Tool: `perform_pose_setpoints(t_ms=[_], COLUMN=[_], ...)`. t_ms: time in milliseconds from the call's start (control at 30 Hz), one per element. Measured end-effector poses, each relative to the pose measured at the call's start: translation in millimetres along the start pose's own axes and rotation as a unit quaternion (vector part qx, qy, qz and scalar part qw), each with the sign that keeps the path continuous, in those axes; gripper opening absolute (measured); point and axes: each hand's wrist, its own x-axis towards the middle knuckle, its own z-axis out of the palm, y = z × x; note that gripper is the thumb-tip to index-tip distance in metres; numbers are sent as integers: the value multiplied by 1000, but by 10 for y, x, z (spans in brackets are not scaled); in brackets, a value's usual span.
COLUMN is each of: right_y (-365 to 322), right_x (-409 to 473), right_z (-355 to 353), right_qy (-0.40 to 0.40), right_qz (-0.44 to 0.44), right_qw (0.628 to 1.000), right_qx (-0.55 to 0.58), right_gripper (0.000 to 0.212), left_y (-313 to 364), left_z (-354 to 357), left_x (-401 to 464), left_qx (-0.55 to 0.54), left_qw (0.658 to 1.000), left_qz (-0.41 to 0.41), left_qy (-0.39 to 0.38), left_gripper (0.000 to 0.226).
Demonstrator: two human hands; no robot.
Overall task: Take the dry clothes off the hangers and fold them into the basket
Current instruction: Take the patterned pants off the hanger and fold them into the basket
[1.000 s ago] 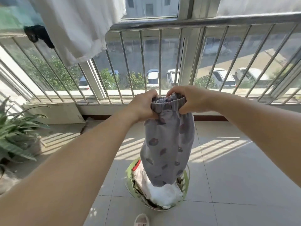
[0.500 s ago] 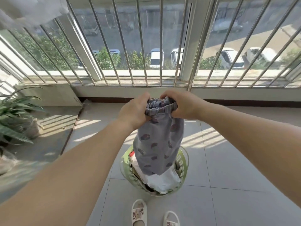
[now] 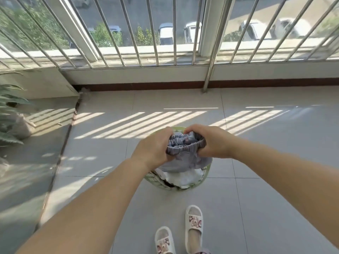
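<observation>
A pair of grey patterned trousers (image 3: pixel 185 158) with an elastic waistband hangs bunched between my hands. My left hand (image 3: pixel 152 148) grips the left end of the waistband. My right hand (image 3: pixel 211 141) grips the right end. The trousers' lower part lies on white clothes (image 3: pixel 183 177) inside the pale green laundry basket (image 3: pixel 205 177), which stands on the tiled floor directly under my hands. Most of the basket's rim is hidden by my hands and the trousers. No hangers are in view.
A barred window railing (image 3: pixel 174 33) runs across the back, with one post reaching the floor (image 3: pixel 207 85). A potted plant (image 3: pixel 9 114) stands at the left. My feet in white slippers (image 3: pixel 193 228) stand just in front of the basket.
Both hands have gone down with the trousers, whose lower part has settled into the basket. The view has tilted down, so the hanging laundry at the top is out of sight.
</observation>
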Motion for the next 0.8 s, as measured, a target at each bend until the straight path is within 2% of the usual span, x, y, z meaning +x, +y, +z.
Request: perform_pose_setpoints(t_ms=[300,433,600,700,800], right_y=[205,263,227,134,-5], right_x=[-33,114,444,633,714], right_z=[853,888,601,318,12], right_qy=[-132,-163,-94,-43,-7], right_qz=[58,71,56,34,13], right_qw=[988,982,991,997,996], right_qx=[52,69,79,62,90], right_gripper=[60,56,54,54,54], left_y=[-375,-456,-503,-493,-446], left_z=[763,828,564,296,-5], left_x=[-250,-152,175,370,476], left_qx=[-80,-85,-96,-83,-79], left_qw=[981,976,984,993,996], left_qz=[-29,-40,-57,-50,-41], left_qy=[-175,-197,-136,-66,8], left_gripper=[50,54,56,52,49])
